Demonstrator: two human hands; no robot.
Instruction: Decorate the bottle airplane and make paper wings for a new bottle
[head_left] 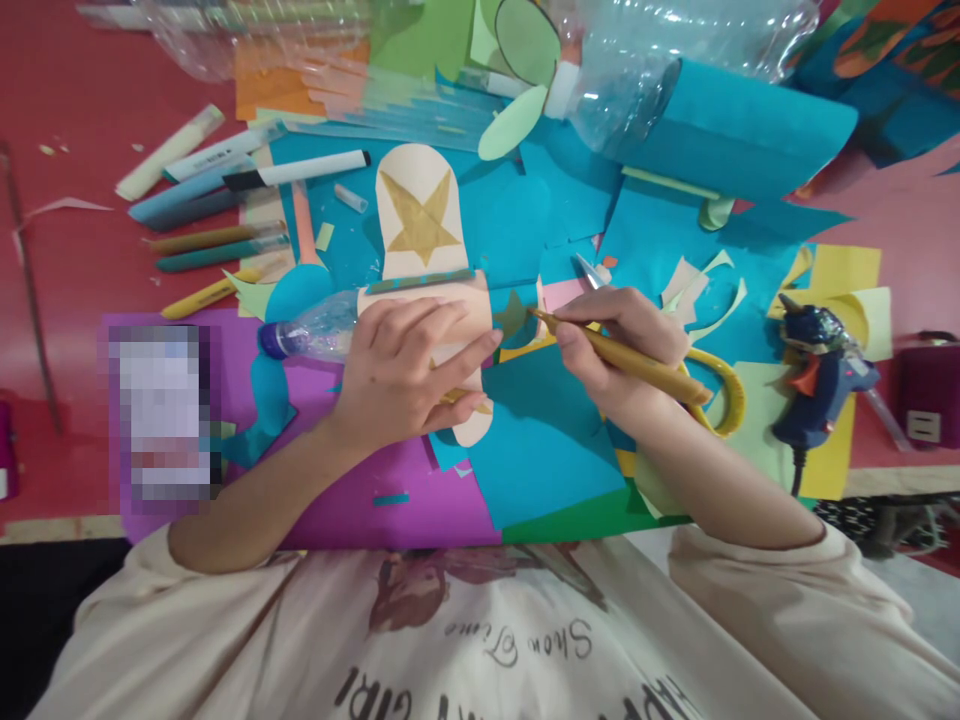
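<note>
A plastic bottle [322, 328] with a purple cap lies sideways, its middle wrapped in peach paper. My left hand [409, 365] grips this wrapped part from above, fingers spread over it; the thumb is hidden. Above and below the wrap stick out rounded peach flaps, the upper flap [394, 262] bearing a gold star [421, 215]. My right hand [622, 340] is closed round a golden-brown marker [637, 370]. Its tip points left, close to an olive star [513, 316] at the wrap's right end; contact is unclear. Scissors with yellow handles [731, 390] lie partly under my right hand.
Several markers [217, 190] lie at the left, above a blurred phone [161, 410]. A blue glue gun [821, 380] rests at the right. Large clear bottles [607, 60] and a blue paper roll [750, 130] stand at the back. Coloured paper sheets and scraps cover the red table [60, 250].
</note>
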